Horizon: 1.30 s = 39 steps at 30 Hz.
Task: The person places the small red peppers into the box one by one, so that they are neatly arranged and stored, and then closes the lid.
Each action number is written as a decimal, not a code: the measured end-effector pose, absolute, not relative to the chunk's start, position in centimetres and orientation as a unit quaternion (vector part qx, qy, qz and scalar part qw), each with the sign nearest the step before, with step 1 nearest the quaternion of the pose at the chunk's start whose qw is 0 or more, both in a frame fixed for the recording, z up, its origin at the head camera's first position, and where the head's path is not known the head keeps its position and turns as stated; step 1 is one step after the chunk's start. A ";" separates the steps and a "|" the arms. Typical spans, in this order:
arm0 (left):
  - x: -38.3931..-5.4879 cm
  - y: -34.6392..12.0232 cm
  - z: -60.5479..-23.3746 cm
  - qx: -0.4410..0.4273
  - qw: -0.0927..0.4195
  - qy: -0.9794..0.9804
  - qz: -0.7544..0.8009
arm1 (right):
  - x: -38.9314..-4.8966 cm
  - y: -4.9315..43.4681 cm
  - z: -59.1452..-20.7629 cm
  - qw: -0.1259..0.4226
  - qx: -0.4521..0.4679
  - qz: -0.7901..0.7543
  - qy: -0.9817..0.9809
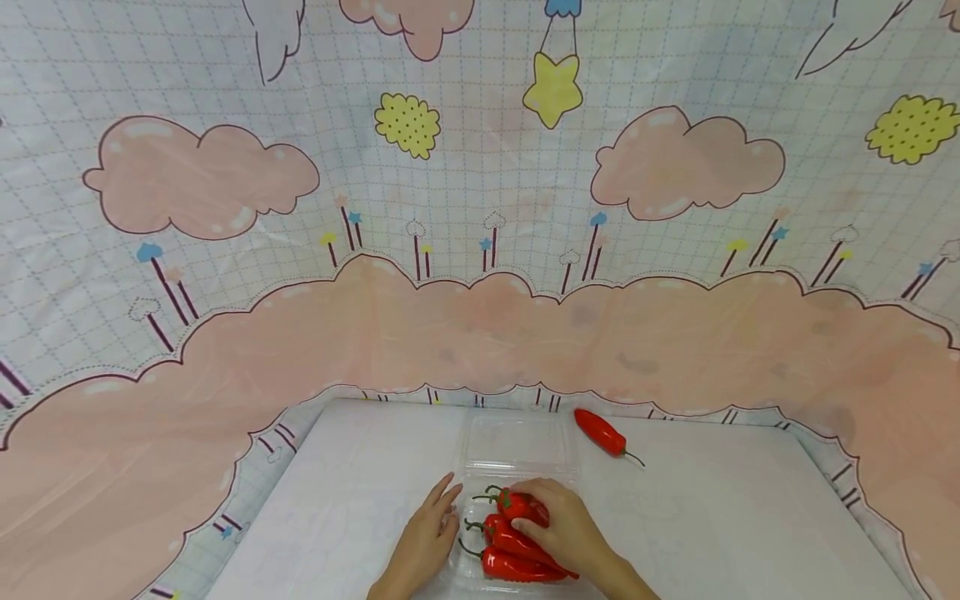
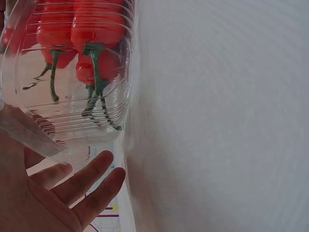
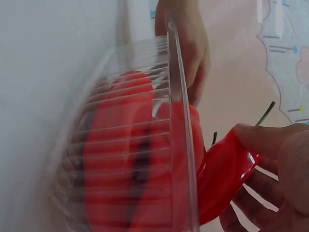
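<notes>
A clear plastic clamshell box [image 2: 36, 108] lies on the table with its lid [image 1: 519, 446] folded back, away from me. Several glossy red peppers [image 1: 521, 568] with green stems lie in the box, stems to the left. My right hand [image 1: 566, 521] reaches over the box's right side and holds a red pepper [image 3: 224, 179] between thumb and fingers, at the rim and against the others in the right wrist view. Beside the box's left wall, my left hand [image 1: 429, 533] has its fingers extended, fingertips close to the edge, holding nothing.
Another red pepper [image 1: 602, 433] lies on the white table [image 1: 720, 508] to the right of the lid, its stem pointing right. Behind the table hangs a cloth [image 1: 465, 333] printed with clouds and stars.
</notes>
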<state>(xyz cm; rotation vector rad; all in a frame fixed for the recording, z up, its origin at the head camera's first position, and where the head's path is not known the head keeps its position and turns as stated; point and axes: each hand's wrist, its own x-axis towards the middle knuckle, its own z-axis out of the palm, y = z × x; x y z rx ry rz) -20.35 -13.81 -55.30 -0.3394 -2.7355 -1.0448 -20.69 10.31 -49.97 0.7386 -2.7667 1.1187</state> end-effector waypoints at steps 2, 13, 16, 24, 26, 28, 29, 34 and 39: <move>-20.4 -13.8 -55.3 -0.114 0.097 -0.924 -0.351 | -20.7 10.1 -50.0 0.016 0.226 0.367 -0.902; -20.4 -13.8 -55.3 -0.115 0.090 -0.926 -0.349 | -21.0 9.0 -50.6 0.015 0.235 0.346 -0.908; -20.4 -13.8 -55.3 -0.114 0.089 -0.927 -0.347 | -21.1 8.7 -50.7 0.014 0.235 0.336 -0.912; -20.5 -13.9 -55.2 -0.113 0.079 -0.928 -0.345 | -21.2 8.0 -50.8 -0.005 0.225 0.330 -0.917; -20.5 -13.9 -55.1 -0.114 0.080 -0.928 -0.345 | -21.3 7.9 -50.7 0.002 0.234 0.328 -0.915; -20.5 -14.0 -55.1 -0.115 0.082 -0.928 -0.346 | -21.3 7.9 -50.7 0.008 0.242 0.323 -0.915; -20.5 -14.0 -55.1 -0.116 0.084 -0.927 -0.345 | -21.3 7.9 -50.7 0.009 0.245 0.321 -0.915; -20.5 -14.0 -55.2 -0.119 0.094 -0.927 -0.344 | -21.2 8.1 -50.6 -0.003 0.237 0.313 -0.920; -20.5 -13.9 -55.2 -0.118 0.090 -0.927 -0.343 | -21.2 8.8 -51.2 0.020 0.231 0.320 -0.919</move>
